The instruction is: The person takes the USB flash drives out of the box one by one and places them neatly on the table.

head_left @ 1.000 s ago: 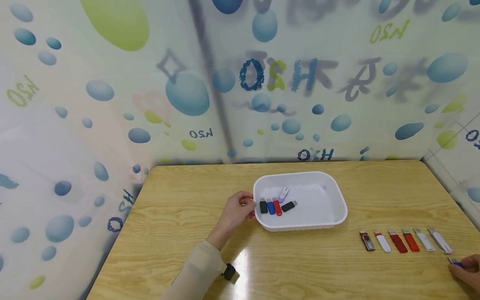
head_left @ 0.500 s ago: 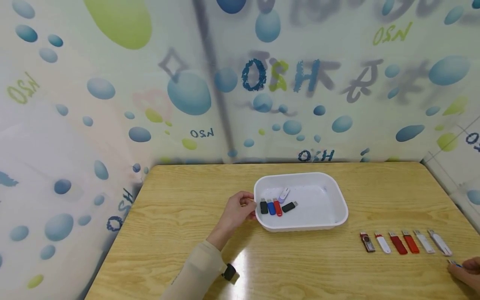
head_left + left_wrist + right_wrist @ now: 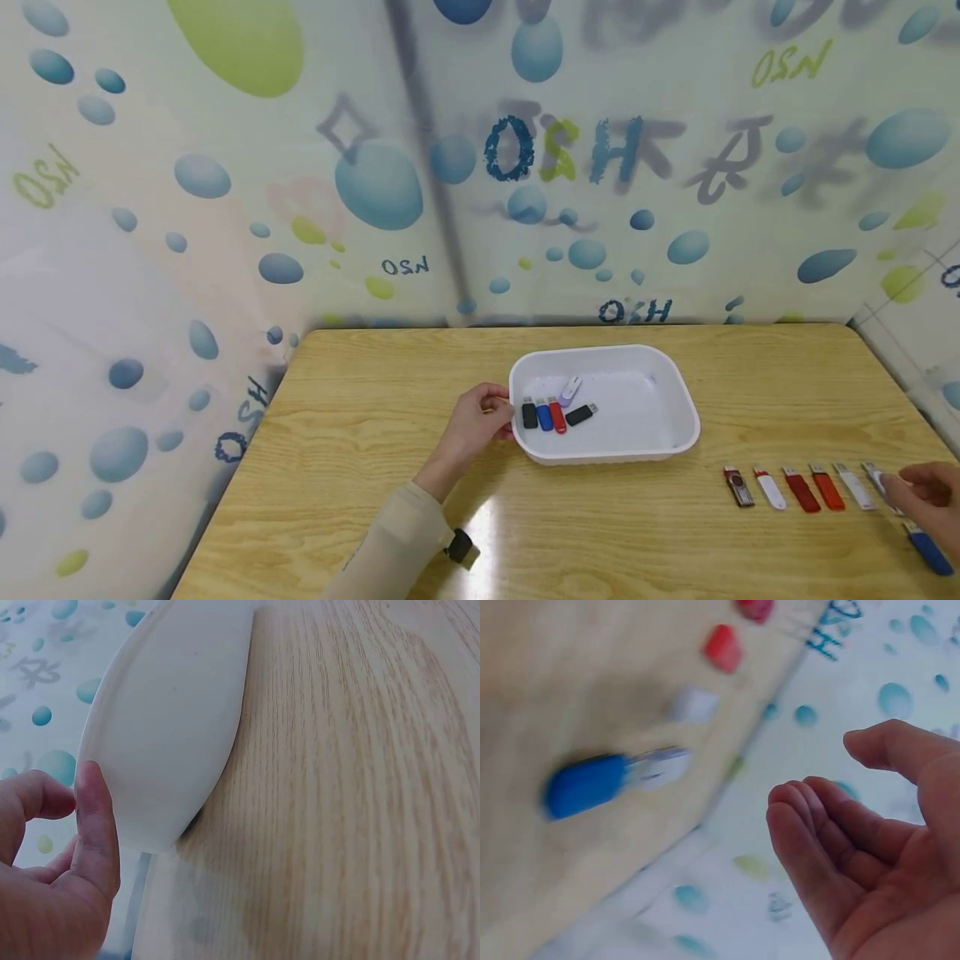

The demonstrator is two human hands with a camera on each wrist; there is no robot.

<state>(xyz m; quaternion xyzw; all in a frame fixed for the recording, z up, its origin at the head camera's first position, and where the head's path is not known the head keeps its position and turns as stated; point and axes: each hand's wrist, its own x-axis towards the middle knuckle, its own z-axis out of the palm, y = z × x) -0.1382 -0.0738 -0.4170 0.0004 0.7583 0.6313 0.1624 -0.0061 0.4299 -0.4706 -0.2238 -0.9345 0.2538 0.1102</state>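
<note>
My left hand (image 3: 476,417) pinches the left rim of a white plastic tray (image 3: 637,421), its thumb against the outer wall in the left wrist view. Inside the tray's left part lie several USB sticks, among them a blue one (image 3: 544,416), a red one (image 3: 557,416) and a purple-and-white one (image 3: 570,392). Over at the far right, my right hand (image 3: 930,498) hovers with parted fingers and nothing between them. Just below it a blue USB stick (image 3: 930,551) lies on the table. The hand partly hides a silver-white USB stick (image 3: 872,473).
A row of USB sticks runs right of the tray: a brown-and-silver one (image 3: 739,488), a white one with a red end (image 3: 771,491), a dark red one (image 3: 802,492), a red one (image 3: 828,488) and a white one (image 3: 855,488). A patterned curtain (image 3: 480,208) stands behind the table.
My right hand has let go of the blue USB stick and risen up and away from it, leaving it on the table. The left hand stays at the tray.
</note>
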